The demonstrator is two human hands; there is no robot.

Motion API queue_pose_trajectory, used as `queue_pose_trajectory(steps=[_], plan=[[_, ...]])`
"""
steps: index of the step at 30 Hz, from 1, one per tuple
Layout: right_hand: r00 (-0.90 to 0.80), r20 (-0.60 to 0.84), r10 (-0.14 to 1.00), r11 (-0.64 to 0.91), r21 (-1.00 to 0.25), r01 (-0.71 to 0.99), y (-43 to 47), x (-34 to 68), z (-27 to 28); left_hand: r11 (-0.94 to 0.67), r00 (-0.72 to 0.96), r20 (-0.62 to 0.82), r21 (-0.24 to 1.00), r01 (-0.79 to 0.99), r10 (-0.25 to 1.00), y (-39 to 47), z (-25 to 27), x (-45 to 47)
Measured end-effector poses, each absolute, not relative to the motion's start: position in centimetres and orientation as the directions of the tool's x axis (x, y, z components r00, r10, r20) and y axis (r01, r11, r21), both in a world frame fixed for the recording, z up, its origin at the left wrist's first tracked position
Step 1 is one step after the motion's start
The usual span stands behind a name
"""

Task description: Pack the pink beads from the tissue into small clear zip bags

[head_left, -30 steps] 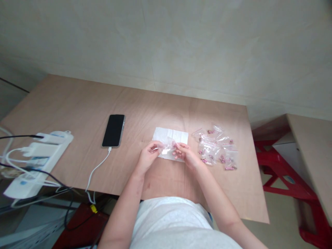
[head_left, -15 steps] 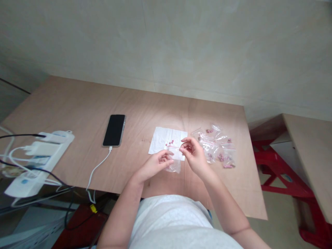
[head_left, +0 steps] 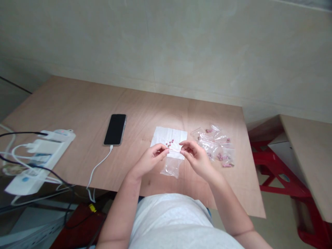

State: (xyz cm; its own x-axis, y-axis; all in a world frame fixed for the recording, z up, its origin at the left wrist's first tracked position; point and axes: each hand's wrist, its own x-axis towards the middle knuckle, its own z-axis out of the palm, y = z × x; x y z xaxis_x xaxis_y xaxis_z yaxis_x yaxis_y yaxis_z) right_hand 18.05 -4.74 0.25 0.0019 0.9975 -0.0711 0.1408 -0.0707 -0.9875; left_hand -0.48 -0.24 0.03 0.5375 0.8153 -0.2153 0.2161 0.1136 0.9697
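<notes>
A small clear zip bag (head_left: 171, 167) hangs between my hands with its mouth edge upward. My left hand (head_left: 155, 154) pinches the left end of the bag's reddish top strip. At the other end, the fingertips of my right hand (head_left: 193, 154) are closed on the strip. Behind the bag lies a white paper sheet (head_left: 160, 134), flat on the table. Several small pink beads (head_left: 170, 142) are grouped on the sheet, just beyond my fingers. To the right of my right hand is a pile of clear zip bags (head_left: 216, 143) with pink pieces inside.
A black phone (head_left: 115, 129) lies on the wooden table (head_left: 145, 107), joined to a white charging cable (head_left: 98, 165). A white power strip (head_left: 44, 162) with plugs and cords is at the left edge. Red stools (head_left: 280, 176) stand right of the table, beside another table (head_left: 308, 148).
My left hand has moved up to the zip bag's top edge and now grips its left end. The bag hangs straighter between both hands. The beads have stayed put.
</notes>
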Motion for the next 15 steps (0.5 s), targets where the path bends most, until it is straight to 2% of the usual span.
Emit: queue_pose_trajectory(steps=[3, 7, 10, 15], plan=[[0.088, -0.19, 0.978, -0.193, -0.981, 0.023, -4.73, 17.78, -0.11, 0.141, 0.509, -0.21, 0.975, 0.171, 0.835, -0.28, -0.11, 0.04], [0.067, -0.344, 0.936, -0.329, -0.928, -0.172, -4.77, 17.27, -0.45, 0.136, 0.449, -0.183, 0.981, 0.136, 0.875, -0.56, -0.41, 0.49], [0.089, -0.359, 0.929, -0.328, -0.91, -0.255, -4.86, 17.11, -0.36, 0.137, 0.438, -0.176, 0.983, 0.12, 0.881, -0.73, -0.42, 0.57], [0.076, -0.31, 0.948, -0.283, -0.926, -0.249, -5.06, 17.13, -0.24, 0.187, 0.584, -0.219, 0.975, 0.116, 0.782, -0.89, 0.25, 0.56]])
